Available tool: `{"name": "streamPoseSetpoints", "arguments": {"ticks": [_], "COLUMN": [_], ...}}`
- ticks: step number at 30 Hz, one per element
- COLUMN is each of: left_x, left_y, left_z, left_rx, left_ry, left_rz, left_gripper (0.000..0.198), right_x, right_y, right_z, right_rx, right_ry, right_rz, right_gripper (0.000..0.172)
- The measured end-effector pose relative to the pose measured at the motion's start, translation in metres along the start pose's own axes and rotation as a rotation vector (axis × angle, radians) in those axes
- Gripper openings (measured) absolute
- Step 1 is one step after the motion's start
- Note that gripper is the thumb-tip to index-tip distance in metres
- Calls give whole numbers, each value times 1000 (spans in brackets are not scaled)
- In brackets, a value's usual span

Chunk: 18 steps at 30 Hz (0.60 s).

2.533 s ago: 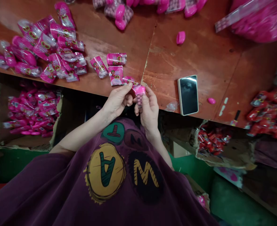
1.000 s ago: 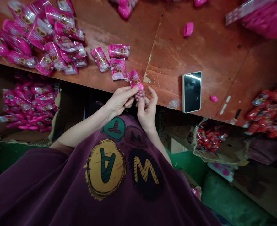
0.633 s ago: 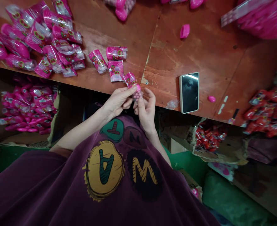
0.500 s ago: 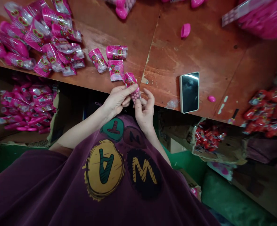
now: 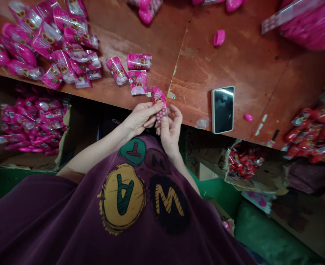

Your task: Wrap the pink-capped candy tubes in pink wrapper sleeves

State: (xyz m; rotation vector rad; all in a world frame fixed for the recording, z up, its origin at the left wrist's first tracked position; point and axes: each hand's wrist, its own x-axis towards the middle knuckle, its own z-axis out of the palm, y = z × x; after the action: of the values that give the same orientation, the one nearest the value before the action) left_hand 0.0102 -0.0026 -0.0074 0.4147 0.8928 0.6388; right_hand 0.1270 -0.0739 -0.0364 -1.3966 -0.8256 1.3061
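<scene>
Between both hands, at the table's front edge, is a small pink candy packet (image 5: 158, 96) with a clear lower part full of round pink balls. My left hand (image 5: 142, 118) pinches its left side, thumb across the front. My right hand (image 5: 170, 129) grips the clear lower end, thumb upright against it and the index finger bent behind. Some fingertips of both hands are hidden by the packet. Just beyond lie three similar pieces: a flat pink packet (image 5: 138, 82), a packet lying sideways (image 5: 139, 61) and a tilted packet (image 5: 117, 70).
Many pink packets (image 5: 52, 40) are heaped at the table's left, above a cardboard box (image 5: 64, 134) of more. To the right lie a phone (image 5: 223, 110), a pink cap (image 5: 219, 37), a pink oval piece (image 5: 248, 117) and red packets (image 5: 314, 132). A pink bag (image 5: 311, 27) stands far right.
The packet has turned more upright and moved slightly right and down in my hands. Both hands still hold it. The other items shift only slightly in view.
</scene>
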Motion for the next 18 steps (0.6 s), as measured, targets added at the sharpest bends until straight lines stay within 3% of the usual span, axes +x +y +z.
{"name": "streamPoseSetpoints", "arguments": {"ticks": [5,13,16,18], "left_x": [-2,-5,-8,-9], "left_y": [-2,-4,-4,-1], "left_z": [14,1,-4,-6], "left_rx": [-23,-31,65,130], "left_ry": [165,-37,-6,109], "left_rz": [-1,-40,15,135], "left_gripper": [48,46,41,36], "right_x": [-1,0,0,-1], "right_y": [3,5,11,14], "right_z": [-3,-13,-19,-25], "right_rx": [-113,-34,-116,-216], "right_ry": [49,-46,-94,-103], "right_rz": [-70,-62,-99,-154], "right_gripper": [55,51,56,61]}}
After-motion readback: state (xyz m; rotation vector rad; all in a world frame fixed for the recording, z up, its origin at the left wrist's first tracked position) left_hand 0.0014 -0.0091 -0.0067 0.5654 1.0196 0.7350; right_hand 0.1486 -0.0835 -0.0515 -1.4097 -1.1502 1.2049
